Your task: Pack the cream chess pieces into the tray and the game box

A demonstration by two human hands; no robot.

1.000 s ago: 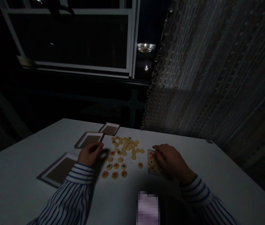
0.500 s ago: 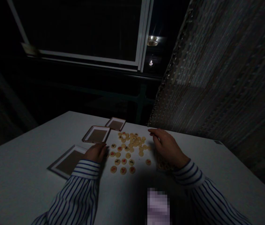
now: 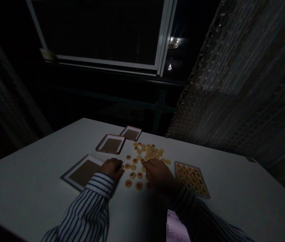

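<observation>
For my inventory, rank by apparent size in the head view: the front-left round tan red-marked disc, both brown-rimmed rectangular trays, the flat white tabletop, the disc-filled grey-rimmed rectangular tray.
1. White tabletop
2. Disc-filled tray
3. Nearer brown-rimmed tray
4. Farther brown-rimmed tray
5. Red-marked disc

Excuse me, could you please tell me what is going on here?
A person in striped sleeves has both hands at round pieces spread loose on a white table. The right hand is over the spread's near right part, the left hand at its left edge; whether either grips a piece is unclear. On the right, a tray holds marked pieces in rows; three other trays lie to the left.
</observation>
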